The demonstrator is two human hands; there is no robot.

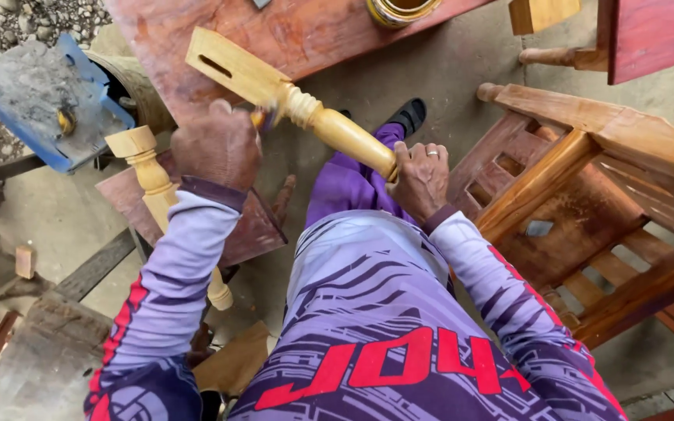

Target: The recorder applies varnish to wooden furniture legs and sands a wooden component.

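Note:
A pale turned wooden leg (290, 97) with a square slotted end slants across the middle of the head view. My right hand (421, 178) grips its lower round end over my lap. My left hand (216, 144) is closed around a small tool with an orange and blue handle (262, 118), pressed against the leg's turned rings. What kind of tool it is stays hidden by my fist. A second pale turned leg (154, 183) stands under my left forearm.
A reddish wooden chair frame (587, 187) lies at the right. A red-brown board (290, 31) with a tin can (399, 9) on it spans the top. A blue dusty object (40, 93) sits at the upper left, with scrap planks at the lower left.

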